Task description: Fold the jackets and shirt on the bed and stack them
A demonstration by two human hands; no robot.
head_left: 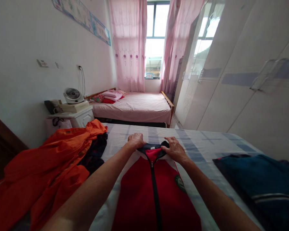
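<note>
A red and white zip-up jacket [137,192] with a dark collar lies front up on the bed before me, its black zip running down the middle. A round green badge [180,183] shows on its chest. My left hand [136,141] pinches the collar at its left end. On the other side, my right hand [174,149] grips the collar's right end between thumb and fingers. A pale label and red lining are visible inside the neck.
An orange garment [53,157] is heaped on the left over dark clothing [96,150]. Folded teal clothing [274,179] lies on the right. Beyond the near bed's checked sheet [197,141] stand a pink-covered bed [139,106], a small fan [73,95] on a cabinet, and white wardrobes [231,73].
</note>
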